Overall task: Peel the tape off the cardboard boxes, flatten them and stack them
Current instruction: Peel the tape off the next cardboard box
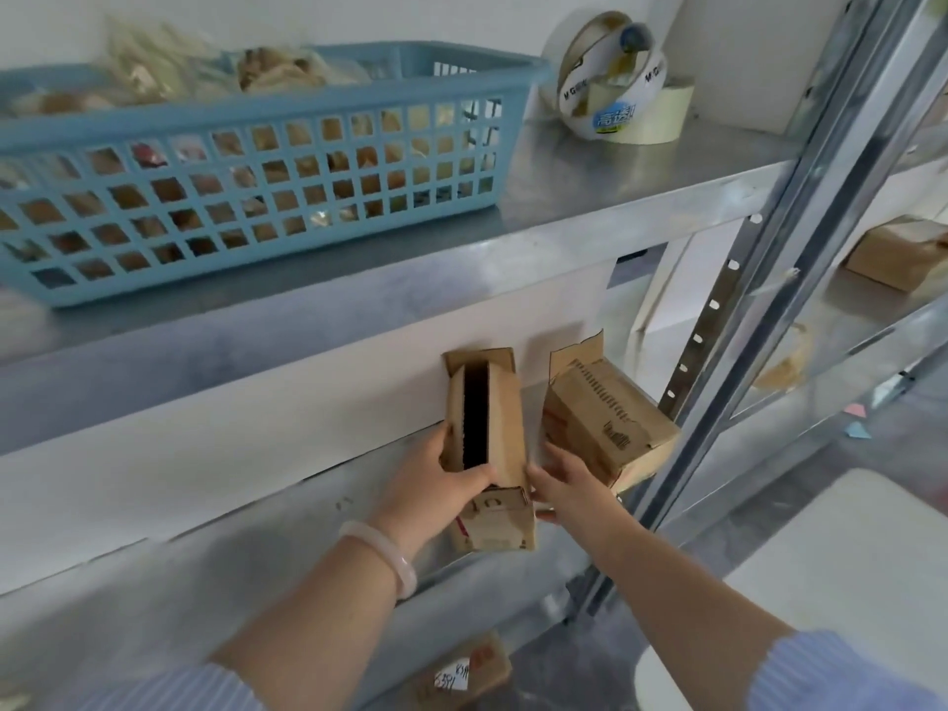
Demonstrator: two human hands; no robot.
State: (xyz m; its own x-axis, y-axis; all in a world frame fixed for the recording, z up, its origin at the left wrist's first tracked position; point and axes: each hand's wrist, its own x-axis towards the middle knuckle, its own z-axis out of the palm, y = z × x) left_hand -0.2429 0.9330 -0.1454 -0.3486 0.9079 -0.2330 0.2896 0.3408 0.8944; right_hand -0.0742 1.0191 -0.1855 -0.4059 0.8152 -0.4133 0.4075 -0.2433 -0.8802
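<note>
Open box (505, 418), lower shelf (231, 572); left hand (441, 479) fingers curled round its 9 o'clock wall; right hand (564, 484) fingers straight, touching its 3 o'clock side; best drawn out level, both hands.

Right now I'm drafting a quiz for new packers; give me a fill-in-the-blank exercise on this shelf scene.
The left hand grips a cardboard box whose top is ___.
The basket on the upper shelf is coloured ___.
The tape rolls stand to the ___ of the basket.
The bracelet sits on the ___ wrist.
Missing words: open, blue, right, left.
</note>
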